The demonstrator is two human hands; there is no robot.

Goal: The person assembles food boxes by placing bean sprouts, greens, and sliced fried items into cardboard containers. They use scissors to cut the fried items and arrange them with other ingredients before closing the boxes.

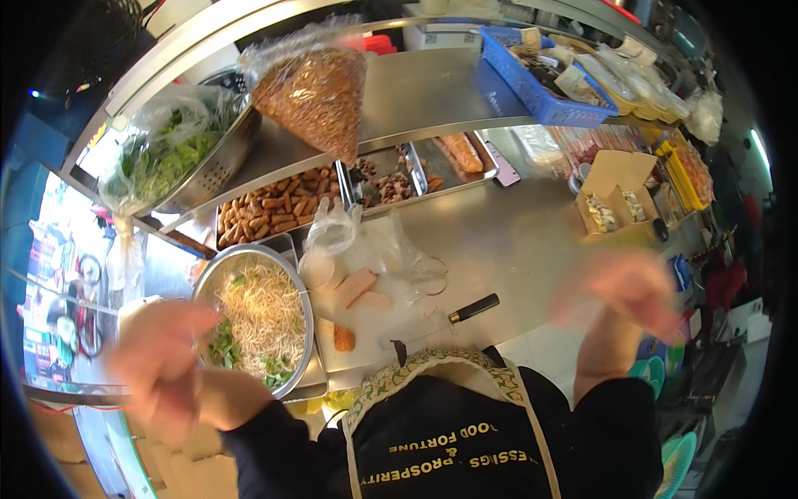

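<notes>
My left hand (162, 362), smeared by motion, hangs just left of a big metal bowl (309, 333) of bean sprouts (264, 312) and green leaves. On the right, my right hand (632, 291) is raised above the counter's right end, also blurred. I cannot make out the fingers of either hand or anything in them. Between them a cleaver-like knife (474, 308) with a dark handle lies on the steel counter. Left of it are pinkish slabs (357, 285), a clear plastic bag (399, 249) and a browned piece of food (343, 337).
Trays of small brown rolls (278, 204) and chopped meat (391, 187) line the counter's back. A cardboard box (619, 187) stands open at the right, near a phone (502, 165). The raised shelf holds a colander of greens (179, 158), a bag of brown bits (312, 96) and a blue basket (540, 83).
</notes>
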